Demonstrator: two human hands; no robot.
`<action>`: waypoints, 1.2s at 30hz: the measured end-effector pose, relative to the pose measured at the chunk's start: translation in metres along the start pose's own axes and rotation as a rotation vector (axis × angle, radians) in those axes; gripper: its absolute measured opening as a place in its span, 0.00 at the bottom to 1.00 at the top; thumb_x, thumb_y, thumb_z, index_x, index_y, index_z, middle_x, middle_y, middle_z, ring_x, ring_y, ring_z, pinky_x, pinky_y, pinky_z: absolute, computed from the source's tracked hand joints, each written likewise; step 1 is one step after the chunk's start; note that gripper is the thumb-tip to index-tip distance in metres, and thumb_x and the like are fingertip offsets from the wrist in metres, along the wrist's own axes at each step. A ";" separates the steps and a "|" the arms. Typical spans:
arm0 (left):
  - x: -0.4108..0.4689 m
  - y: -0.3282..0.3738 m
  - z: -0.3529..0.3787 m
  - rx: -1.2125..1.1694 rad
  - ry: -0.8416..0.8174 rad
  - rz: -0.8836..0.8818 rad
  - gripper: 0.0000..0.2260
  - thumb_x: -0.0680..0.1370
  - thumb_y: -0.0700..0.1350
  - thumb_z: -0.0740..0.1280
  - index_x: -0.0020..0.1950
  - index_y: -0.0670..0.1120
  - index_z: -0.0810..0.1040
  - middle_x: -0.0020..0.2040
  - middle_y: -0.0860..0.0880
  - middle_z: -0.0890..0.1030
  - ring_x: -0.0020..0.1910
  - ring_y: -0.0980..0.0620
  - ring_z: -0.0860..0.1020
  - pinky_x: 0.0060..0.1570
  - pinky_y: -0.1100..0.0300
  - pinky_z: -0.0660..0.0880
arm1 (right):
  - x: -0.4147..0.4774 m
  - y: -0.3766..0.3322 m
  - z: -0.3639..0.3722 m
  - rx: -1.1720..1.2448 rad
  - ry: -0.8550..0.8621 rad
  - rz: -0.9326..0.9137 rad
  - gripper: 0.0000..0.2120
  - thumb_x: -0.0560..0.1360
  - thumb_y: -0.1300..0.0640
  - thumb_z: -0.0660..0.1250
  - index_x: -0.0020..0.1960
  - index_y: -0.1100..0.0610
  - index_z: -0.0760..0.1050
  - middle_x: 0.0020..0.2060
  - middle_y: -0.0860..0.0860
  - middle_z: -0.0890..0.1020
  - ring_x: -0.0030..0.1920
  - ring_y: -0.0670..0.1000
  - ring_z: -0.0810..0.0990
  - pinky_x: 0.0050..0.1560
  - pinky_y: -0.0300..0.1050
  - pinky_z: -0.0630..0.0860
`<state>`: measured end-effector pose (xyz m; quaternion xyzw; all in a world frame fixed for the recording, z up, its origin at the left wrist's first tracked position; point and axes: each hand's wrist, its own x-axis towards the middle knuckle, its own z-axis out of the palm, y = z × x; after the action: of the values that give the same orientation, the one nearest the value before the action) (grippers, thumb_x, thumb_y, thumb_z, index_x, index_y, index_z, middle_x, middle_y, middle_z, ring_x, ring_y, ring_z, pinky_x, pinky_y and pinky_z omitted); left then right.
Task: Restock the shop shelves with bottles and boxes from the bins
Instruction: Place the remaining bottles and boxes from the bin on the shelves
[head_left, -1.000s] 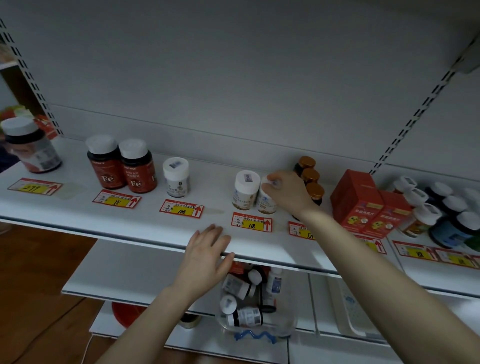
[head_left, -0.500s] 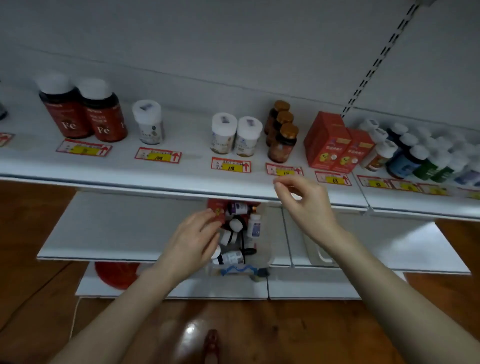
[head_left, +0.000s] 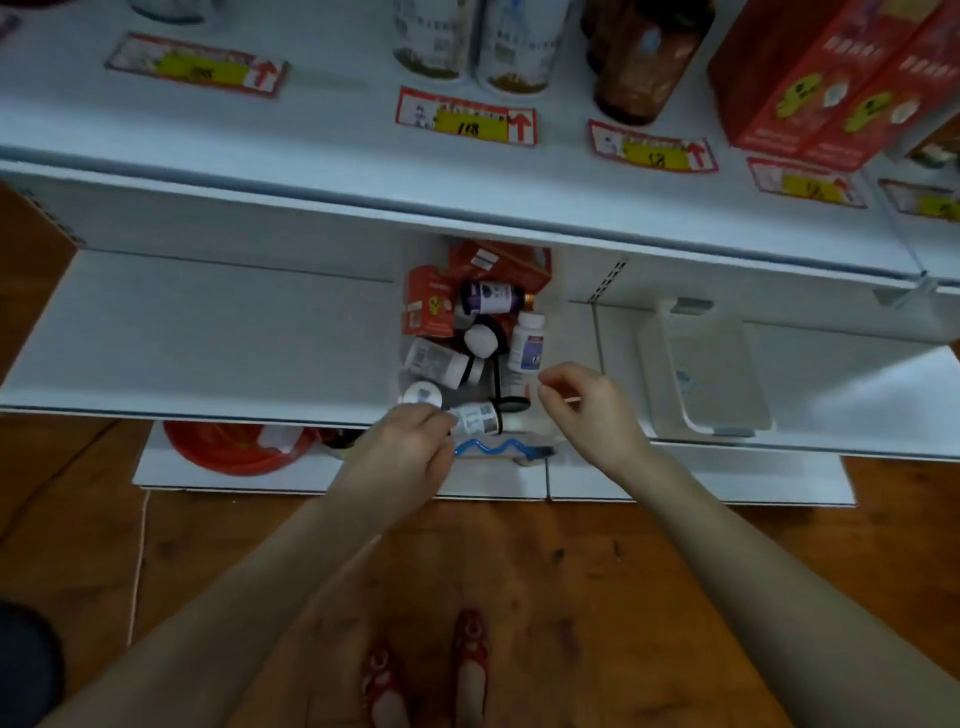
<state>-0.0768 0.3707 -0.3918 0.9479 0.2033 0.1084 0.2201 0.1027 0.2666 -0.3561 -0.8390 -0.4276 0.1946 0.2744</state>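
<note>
matt white metal shelf (head_left: 208, 322) | glossy brown wooden floor (head_left: 571, 582) | clear smooth plastic bin (head_left: 558, 332) | red glossy cardboard boxes (head_left: 810, 78)

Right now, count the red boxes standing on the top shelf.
2. The first red box stands just right of the brown bottle; the second red box stands beside it, further right. Others may hide behind them.

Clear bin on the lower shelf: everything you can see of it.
The clear bin is see-through plastic, walls faint, with a blue wavy strip on its near edge. It sits on the lower shelf, far end under the upper shelf, holding toppled bottles and red boxes. The left hand is at its near left corner; the right hand hovers by its right side.
</note>
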 end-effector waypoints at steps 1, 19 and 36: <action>0.010 -0.006 0.007 -0.002 0.005 -0.012 0.17 0.72 0.45 0.56 0.44 0.39 0.81 0.39 0.43 0.82 0.37 0.44 0.80 0.33 0.59 0.76 | 0.005 0.007 0.008 0.003 -0.008 0.003 0.08 0.76 0.63 0.64 0.52 0.65 0.78 0.48 0.59 0.81 0.49 0.57 0.79 0.53 0.51 0.75; 0.146 -0.081 0.128 0.550 -0.389 -0.111 0.24 0.76 0.44 0.64 0.72 0.45 0.62 0.68 0.46 0.66 0.69 0.46 0.62 0.67 0.54 0.57 | 0.052 0.080 0.036 -0.013 -0.136 -0.019 0.11 0.76 0.62 0.60 0.57 0.60 0.76 0.53 0.55 0.79 0.54 0.52 0.76 0.54 0.43 0.71; 0.104 -0.051 0.082 -0.151 0.287 -0.293 0.25 0.65 0.40 0.77 0.58 0.36 0.75 0.53 0.36 0.77 0.54 0.39 0.74 0.44 0.73 0.59 | 0.137 0.081 0.098 -0.305 -0.063 0.289 0.18 0.80 0.60 0.55 0.67 0.66 0.60 0.62 0.63 0.70 0.61 0.61 0.71 0.54 0.48 0.67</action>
<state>0.0228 0.4268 -0.4752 0.8638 0.3596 0.2240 0.2726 0.1736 0.3696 -0.4952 -0.9169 -0.3357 0.1913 0.1001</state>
